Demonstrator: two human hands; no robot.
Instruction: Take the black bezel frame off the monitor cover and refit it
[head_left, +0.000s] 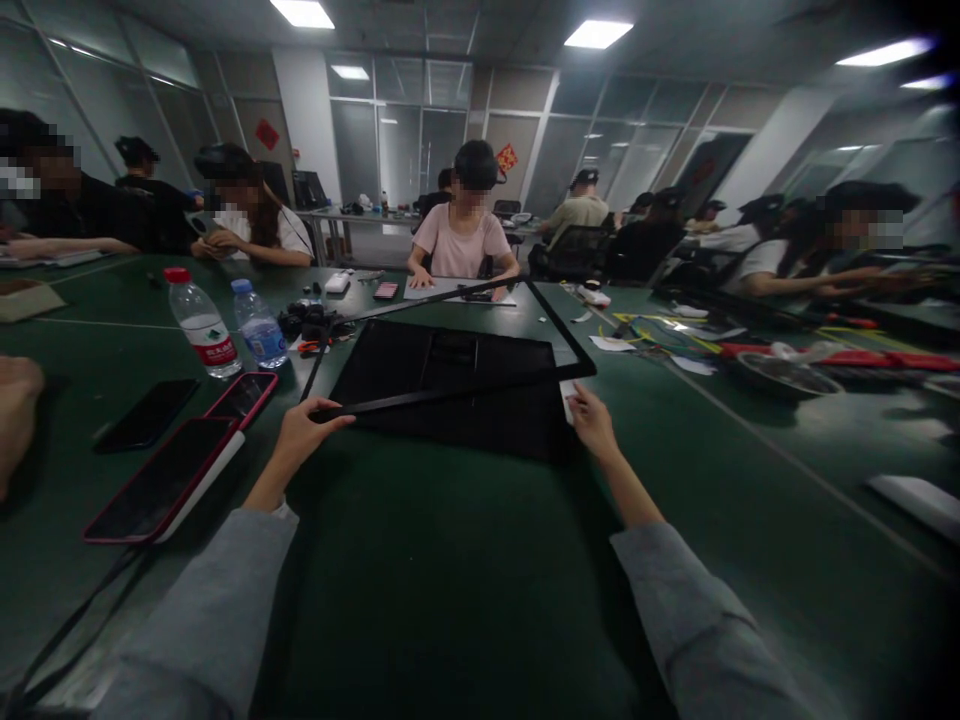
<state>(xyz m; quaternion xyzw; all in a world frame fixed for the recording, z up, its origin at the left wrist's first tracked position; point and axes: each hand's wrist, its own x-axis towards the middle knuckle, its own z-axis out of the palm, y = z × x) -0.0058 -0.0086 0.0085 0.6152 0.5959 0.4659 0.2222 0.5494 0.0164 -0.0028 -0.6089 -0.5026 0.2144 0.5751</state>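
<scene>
A thin black rectangular frame (450, 393) is held tilted above a flat black panel (390, 370) on the green table. My left hand (304, 435) pinches the frame's near left corner between thumb and fingers. Just below the frame's near right corner, my right hand (594, 422) has its fingers closed on a small white piece (568, 400), which looks like paper or card. That piece is at the right edge of the panel, partly covered by my fingers. A dark recessed part (454, 348) shows in the panel's upper middle.
On my left are a red-capped bottle (206, 330), a blue-capped bottle (260, 330), a black phone (148, 415) and a red-edged phone (165, 475). Wires (645, 335) and a round dish (787, 372) lie right. A person (461, 240) sits opposite; another's hand (16, 410) is far left.
</scene>
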